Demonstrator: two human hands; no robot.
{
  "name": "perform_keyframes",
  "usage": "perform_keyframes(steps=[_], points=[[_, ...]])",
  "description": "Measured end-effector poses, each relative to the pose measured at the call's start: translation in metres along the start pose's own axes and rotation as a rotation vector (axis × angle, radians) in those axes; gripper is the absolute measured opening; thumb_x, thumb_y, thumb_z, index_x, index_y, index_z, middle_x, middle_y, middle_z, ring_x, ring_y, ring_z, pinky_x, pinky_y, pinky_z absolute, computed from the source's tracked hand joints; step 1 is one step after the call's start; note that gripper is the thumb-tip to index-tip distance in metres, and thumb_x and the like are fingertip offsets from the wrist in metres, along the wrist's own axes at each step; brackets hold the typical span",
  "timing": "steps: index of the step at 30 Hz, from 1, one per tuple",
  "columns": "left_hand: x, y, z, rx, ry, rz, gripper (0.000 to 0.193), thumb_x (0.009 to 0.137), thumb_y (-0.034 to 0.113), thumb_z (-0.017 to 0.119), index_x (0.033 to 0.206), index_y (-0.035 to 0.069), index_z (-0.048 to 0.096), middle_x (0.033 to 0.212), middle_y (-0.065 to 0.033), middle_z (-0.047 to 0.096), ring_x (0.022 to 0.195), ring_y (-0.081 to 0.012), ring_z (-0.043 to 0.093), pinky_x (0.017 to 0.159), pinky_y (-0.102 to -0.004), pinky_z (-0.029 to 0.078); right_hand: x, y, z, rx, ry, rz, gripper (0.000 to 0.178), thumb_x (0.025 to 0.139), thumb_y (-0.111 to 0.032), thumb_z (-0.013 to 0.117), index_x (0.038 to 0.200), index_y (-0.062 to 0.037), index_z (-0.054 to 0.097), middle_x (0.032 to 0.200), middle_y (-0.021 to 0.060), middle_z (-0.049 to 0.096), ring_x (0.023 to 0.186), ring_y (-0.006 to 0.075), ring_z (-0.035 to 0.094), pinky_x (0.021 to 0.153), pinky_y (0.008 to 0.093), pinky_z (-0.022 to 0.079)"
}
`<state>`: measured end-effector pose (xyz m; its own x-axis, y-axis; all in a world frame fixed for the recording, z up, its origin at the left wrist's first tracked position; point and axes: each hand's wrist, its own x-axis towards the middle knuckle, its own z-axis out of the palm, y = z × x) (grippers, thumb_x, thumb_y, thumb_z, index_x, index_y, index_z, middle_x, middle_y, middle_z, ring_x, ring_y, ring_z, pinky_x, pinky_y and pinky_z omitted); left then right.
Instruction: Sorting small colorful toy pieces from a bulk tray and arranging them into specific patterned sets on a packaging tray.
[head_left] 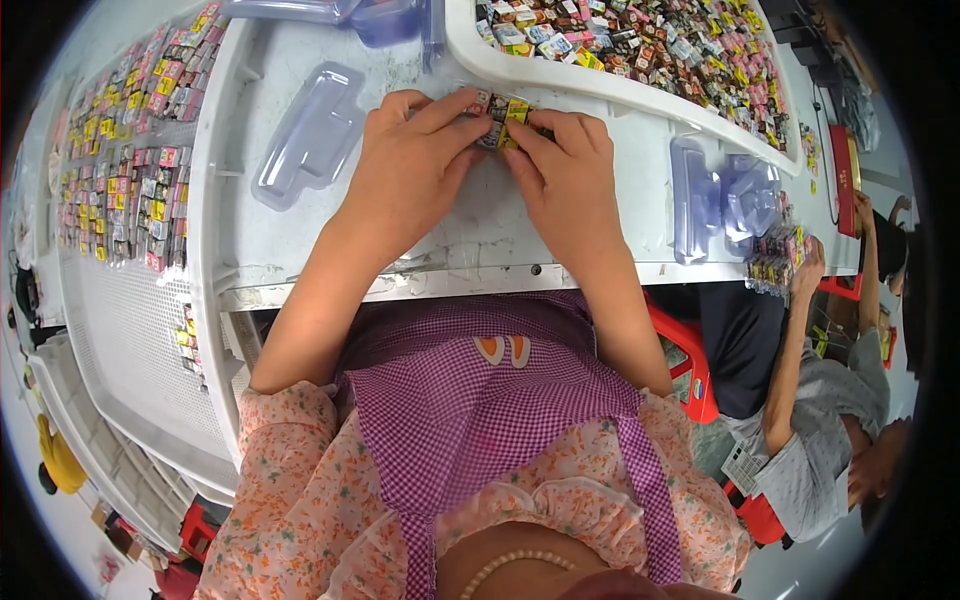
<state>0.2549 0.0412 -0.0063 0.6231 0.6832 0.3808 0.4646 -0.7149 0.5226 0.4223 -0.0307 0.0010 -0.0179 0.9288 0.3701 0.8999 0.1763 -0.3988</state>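
My left hand (418, 152) and my right hand (568, 165) meet near the far middle of the white table. Between their fingertips is a small cluster of tiny printed boxes (497, 120), coloured pink, dark, white and yellow. My left fingers press on its left side, and my right thumb and fingers pinch the yellow boxes on its right. The fingertips hide part of the cluster. To the left of my left hand lies a clear bluish plastic blister tray (312, 135).
A white bin (625, 88) heaped with tiny boxes stands at the far right. Clear plastic trays (690, 200) are stacked on the right, others (390, 22) at the far edge. Filled packs (125, 200) fill a white crate (130, 330) at left. A co-worker (800, 400) sits at right.
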Motion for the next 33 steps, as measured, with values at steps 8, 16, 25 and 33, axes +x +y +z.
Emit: perform_keyframes(steps=[8,16,25,33], points=[[-0.008,0.006,-0.007,0.309,-0.137,0.085,0.044,0.079,0.024,0.069,0.122,0.021,0.062,0.135,0.0021,0.052,0.114,-0.0297,0.047,0.093,-0.0417,0.038,-0.024,-0.004,0.003,-0.216,-0.150,-0.055,0.064,0.082,-0.030,0.066,0.135,-0.0003,0.045,0.142,0.0153,0.042,0.132,0.0335,0.037,0.108,0.0444,0.030],[-0.010,0.006,-0.004,0.274,-0.121,0.085,0.050,0.080,0.030,0.068,0.128,0.025,0.057,0.138,0.0009,0.048,0.117,-0.0295,0.044,0.091,-0.0421,0.037,-0.022,-0.006,0.000,-0.169,-0.186,-0.032,0.076,0.080,-0.037,0.067,0.138,0.0032,0.039,0.143,0.0210,0.038,0.136,0.0349,0.032,0.112,0.0460,0.025],[-0.013,0.003,-0.004,0.270,-0.099,0.111,0.043,0.080,0.034,0.067,0.122,0.026,0.061,0.133,-0.0024,0.050,0.115,-0.0300,0.046,0.090,-0.0410,0.036,-0.020,-0.001,-0.004,-0.093,-0.155,-0.033,0.063,0.084,-0.030,0.066,0.134,0.0006,0.045,0.141,0.0188,0.042,0.135,0.0331,0.035,0.109,0.0459,0.028],[-0.012,0.002,-0.002,0.227,-0.083,0.096,0.037,0.081,0.032,0.067,0.118,0.026,0.064,0.133,-0.0016,0.051,0.115,-0.0288,0.045,0.090,-0.0407,0.035,0.000,0.000,-0.011,-0.186,-0.070,-0.104,0.025,0.084,-0.014,0.065,0.107,-0.0047,0.065,0.111,0.0129,0.065,0.112,0.0317,0.058,0.093,0.0411,0.045]])
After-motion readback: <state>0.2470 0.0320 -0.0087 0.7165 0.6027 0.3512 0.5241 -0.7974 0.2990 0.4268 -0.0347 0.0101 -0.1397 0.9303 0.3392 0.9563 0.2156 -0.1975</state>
